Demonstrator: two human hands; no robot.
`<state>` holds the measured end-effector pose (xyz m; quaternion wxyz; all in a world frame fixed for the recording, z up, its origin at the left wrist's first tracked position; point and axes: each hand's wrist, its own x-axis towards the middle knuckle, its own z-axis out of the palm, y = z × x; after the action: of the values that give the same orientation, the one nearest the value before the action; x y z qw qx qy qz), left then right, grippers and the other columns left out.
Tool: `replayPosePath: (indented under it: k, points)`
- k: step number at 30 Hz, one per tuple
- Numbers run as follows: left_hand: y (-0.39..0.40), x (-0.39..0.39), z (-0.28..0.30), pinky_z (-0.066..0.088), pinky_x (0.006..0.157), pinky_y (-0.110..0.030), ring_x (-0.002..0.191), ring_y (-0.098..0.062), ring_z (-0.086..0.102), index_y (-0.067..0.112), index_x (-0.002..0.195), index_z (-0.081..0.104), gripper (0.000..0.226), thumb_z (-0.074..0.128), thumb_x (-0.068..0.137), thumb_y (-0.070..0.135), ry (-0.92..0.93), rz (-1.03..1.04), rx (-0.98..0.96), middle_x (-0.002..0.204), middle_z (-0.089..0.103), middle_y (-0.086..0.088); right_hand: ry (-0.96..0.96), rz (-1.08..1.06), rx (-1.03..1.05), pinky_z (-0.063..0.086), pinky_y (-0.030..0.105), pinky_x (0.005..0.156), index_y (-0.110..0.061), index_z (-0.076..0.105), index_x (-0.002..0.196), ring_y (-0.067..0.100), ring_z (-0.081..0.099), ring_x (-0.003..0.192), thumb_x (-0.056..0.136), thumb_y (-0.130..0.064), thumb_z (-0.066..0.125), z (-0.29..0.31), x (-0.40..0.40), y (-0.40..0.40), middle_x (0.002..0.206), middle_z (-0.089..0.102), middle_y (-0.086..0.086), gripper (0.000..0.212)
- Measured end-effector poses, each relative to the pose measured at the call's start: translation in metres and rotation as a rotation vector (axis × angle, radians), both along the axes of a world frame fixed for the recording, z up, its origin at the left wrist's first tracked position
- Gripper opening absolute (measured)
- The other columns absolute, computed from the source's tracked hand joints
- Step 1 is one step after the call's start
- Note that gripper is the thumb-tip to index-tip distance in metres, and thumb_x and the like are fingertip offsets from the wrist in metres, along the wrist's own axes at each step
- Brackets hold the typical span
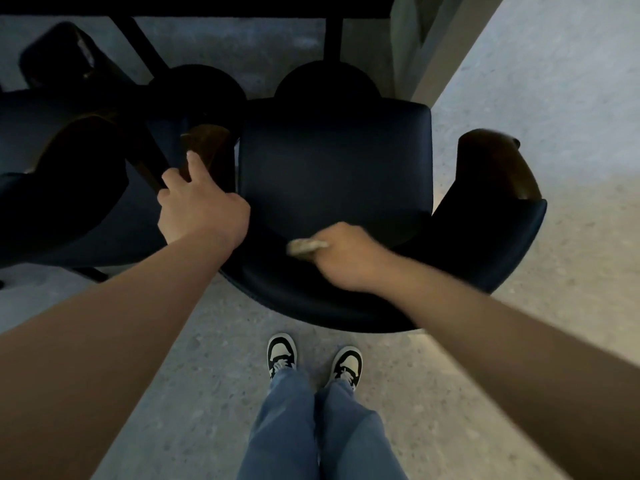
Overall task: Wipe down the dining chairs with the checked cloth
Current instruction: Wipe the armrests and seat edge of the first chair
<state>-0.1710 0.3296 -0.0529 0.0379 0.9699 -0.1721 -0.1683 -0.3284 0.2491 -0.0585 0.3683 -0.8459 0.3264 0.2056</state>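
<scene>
A dark navy dining chair [332,168] stands right in front of me, its curved backrest nearest my feet and its arms ending in brown wooden tips. My left hand [201,206] grips the chair's left arm, the fingers curled over the wooden tip [207,140]. My right hand [343,258] holds the bunched cloth [306,245] against the inner face of the backrest; it is blurred with motion. Only a small pale wad of the cloth shows beside the fingers, and its check pattern cannot be made out.
A second navy chair [62,188] stands close on the left, touching this one's arm. The dark table edge [207,5] and its legs cross the top. A pale wall corner [450,64] rises at the right. My shoes [313,358] stand on the grey speckled floor.
</scene>
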Motion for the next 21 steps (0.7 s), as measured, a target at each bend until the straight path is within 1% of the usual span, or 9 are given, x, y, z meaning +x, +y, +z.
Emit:
replayPosePath:
  k: [2,4,6,9,11,14,17,18,21]
  points:
    - [-0.001,0.001,-0.001,0.039,0.098,-0.050,0.132,-0.040,0.032,0.024,0.155,0.007,0.074,0.048,0.093,0.033,-0.009,0.001,0.005,0.154,0.018,-0.014,-0.137,0.014,0.032,0.041,0.031,0.063,-0.004,0.064,0.081,0.038,0.061,0.087,0.084,-0.004,0.045,0.008,0.009,0.021,0.091,0.067,0.018,0.019]
    - [-0.001,0.002,-0.003,0.038,0.100,-0.052,0.133,-0.040,0.031,0.025,0.155,0.008,0.074,0.048,0.093,0.034,-0.014,0.001,0.011,0.154,0.018,-0.014,-0.146,0.076,0.036,0.038,0.031,0.061,-0.009,0.056,0.068,0.037,0.059,0.080,0.080,0.000,0.043,0.016,-0.006,0.013,0.082,0.064,0.019,0.020]
    - [0.000,0.002,-0.004,0.038,0.100,-0.054,0.133,-0.042,0.031,0.025,0.154,0.010,0.074,0.049,0.092,0.034,-0.018,-0.004,0.011,0.154,0.019,-0.014,-0.055,0.202,-0.001,0.046,0.034,0.064,-0.014,0.054,0.064,0.036,0.059,0.078,0.076,0.000,0.043,0.021,-0.032,-0.011,0.079,0.064,0.018,0.022]
    - [-0.001,0.002,-0.003,0.038,0.099,-0.056,0.131,-0.044,0.031,0.024,0.154,0.011,0.074,0.050,0.092,0.034,-0.014,-0.012,0.014,0.152,0.020,-0.016,0.232,0.335,-0.181,0.051,0.035,0.065,-0.015,0.056,0.066,0.030,0.059,0.073,0.075,-0.004,0.047,0.020,-0.064,-0.069,0.072,0.059,0.010,0.017]
    - [0.000,0.002,-0.003,0.038,0.098,-0.056,0.131,-0.044,0.031,0.024,0.154,0.011,0.074,0.050,0.092,0.033,-0.009,-0.018,0.013,0.151,0.022,-0.017,0.368,0.340,-0.341,0.050,0.035,0.066,-0.015,0.059,0.071,0.025,0.057,0.072,0.079,-0.007,0.049,0.019,-0.077,-0.122,0.077,0.059,0.008,0.015]
    - [0.001,0.002,-0.004,0.038,0.098,-0.057,0.131,-0.044,0.031,0.024,0.154,0.012,0.073,0.050,0.092,0.033,-0.010,-0.021,-0.004,0.151,0.022,-0.017,0.405,0.329,-0.513,0.050,0.042,0.081,-0.010,0.066,0.094,0.030,0.056,0.094,0.083,-0.012,0.051,0.011,-0.083,-0.172,0.102,0.062,0.013,0.018]
    - [0.000,0.003,-0.004,0.037,0.099,-0.056,0.131,-0.044,0.031,0.024,0.154,0.012,0.074,0.050,0.092,0.034,-0.011,-0.029,-0.002,0.152,0.021,-0.017,0.501,0.315,-0.466,0.048,0.035,0.071,-0.010,0.063,0.098,0.028,0.054,0.082,0.093,-0.021,0.052,0.001,-0.070,-0.141,0.096,0.058,0.011,0.018]
    - [0.001,0.002,-0.004,0.037,0.099,-0.056,0.131,-0.044,0.031,0.024,0.154,0.011,0.075,0.051,0.091,0.034,-0.006,-0.029,-0.004,0.152,0.021,-0.017,0.510,0.304,-0.435,0.047,0.036,0.071,-0.010,0.063,0.100,0.029,0.056,0.084,0.094,-0.023,0.052,-0.001,-0.066,-0.124,0.094,0.056,0.010,0.018]
    - [0.001,0.002,-0.004,0.039,0.098,-0.055,0.131,-0.043,0.031,0.023,0.154,0.011,0.075,0.051,0.091,0.034,-0.001,-0.022,-0.021,0.153,0.020,-0.017,0.392,0.306,-0.232,0.043,0.030,0.070,-0.006,0.065,0.102,0.030,0.060,0.088,0.096,-0.024,0.051,-0.002,-0.053,-0.073,0.095,0.060,0.013,0.024]
